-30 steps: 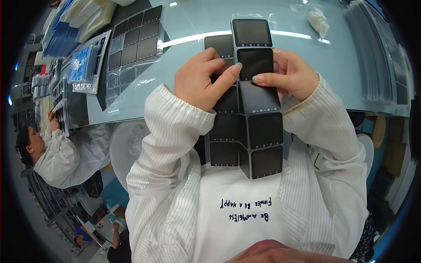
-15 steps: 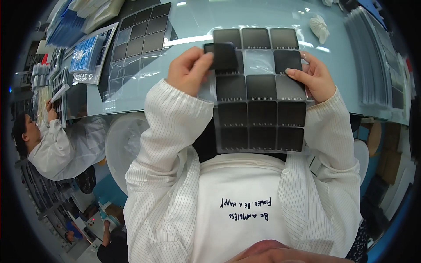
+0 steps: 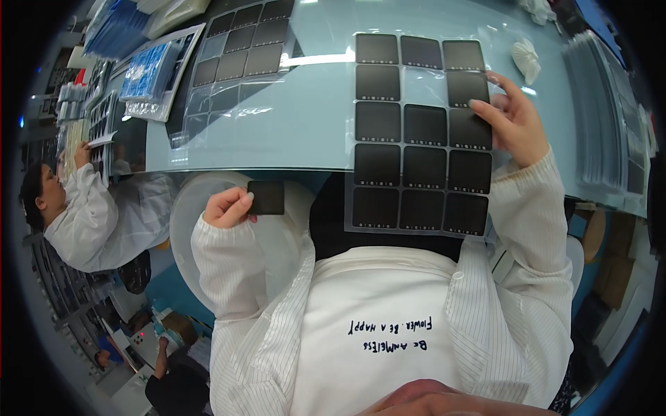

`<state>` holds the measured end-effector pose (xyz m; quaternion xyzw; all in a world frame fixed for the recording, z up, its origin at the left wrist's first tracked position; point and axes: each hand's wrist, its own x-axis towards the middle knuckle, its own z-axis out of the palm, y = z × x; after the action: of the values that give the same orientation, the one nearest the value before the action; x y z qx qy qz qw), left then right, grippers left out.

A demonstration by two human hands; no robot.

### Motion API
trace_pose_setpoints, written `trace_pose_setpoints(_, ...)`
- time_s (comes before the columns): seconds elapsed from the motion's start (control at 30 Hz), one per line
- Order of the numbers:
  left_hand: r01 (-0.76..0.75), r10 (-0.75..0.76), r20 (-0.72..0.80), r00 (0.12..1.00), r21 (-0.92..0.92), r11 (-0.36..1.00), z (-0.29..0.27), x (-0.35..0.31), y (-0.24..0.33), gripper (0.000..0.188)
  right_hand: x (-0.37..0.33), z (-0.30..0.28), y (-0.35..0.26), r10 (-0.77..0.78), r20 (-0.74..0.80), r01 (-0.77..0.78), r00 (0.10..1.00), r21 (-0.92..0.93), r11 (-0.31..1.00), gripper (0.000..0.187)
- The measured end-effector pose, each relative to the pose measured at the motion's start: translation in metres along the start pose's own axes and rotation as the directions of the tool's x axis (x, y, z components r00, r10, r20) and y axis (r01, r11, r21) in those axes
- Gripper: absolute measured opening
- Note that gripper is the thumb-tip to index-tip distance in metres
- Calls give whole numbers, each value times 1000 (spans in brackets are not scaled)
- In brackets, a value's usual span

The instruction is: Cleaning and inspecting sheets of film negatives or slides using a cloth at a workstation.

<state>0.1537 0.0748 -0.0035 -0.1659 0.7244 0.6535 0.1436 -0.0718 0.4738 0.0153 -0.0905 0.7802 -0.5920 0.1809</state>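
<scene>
My right hand (image 3: 517, 121) pinches the right edge of a clear plastic sheet (image 3: 349, 201) that carries rows of dark rounded-square panels (image 3: 424, 166). The sheet lies partly on the table and hangs over its near edge toward my lap. In its second row from the top, the middle cell (image 3: 424, 86) is see-through, with no dark panel in it. Off to the left, my left hand (image 3: 227, 209) grips one loose dark square panel (image 3: 269, 198) between thumb and fingers. That panel is held above a round whitish bin (image 3: 187, 229) beside me, apart from the sheet.
Another sheet of dark panels (image 3: 232, 66) lies at the table's far left, near blue plastic packets (image 3: 147, 73). Stacked clear sleeves (image 3: 590, 118) stand at the right, with a crumpled white bundle (image 3: 526, 61) beyond. A co-worker (image 3: 83, 215) sits at the left.
My left hand has carried the loose panel from beside the sheet down and left, over the bin. The sheet has shifted slightly right, still in my right hand.
</scene>
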Motion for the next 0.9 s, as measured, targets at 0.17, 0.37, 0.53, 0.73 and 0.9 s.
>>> trace_pose_setpoints(0.17,173,-226,-451,863,-157,972,-54,8,-68,27,-16,-30,7,-49,-75,41,996,-102,994,52)
trace_pose_setpoints(0.37,-21,-123,-633,765,-216,976,-46,35,-76,31,-29,-50,8,-45,-262,-43,964,-321,946,50)
trace_pose_setpoints(0.53,83,-75,-239,968,23,996,-44,11,-31,35,-38,-64,3,-136,-242,33,961,-388,921,47)
trace_pose_setpoints(0.73,-215,341,-429,836,316,924,-56,36,46,36,-38,-43,-20,-254,-185,163,949,-399,902,44)
trace_pose_setpoints(0.9,213,415,-682,602,638,740,-73,106,63,62,-40,-15,-42,-274,-83,242,958,-280,929,44)
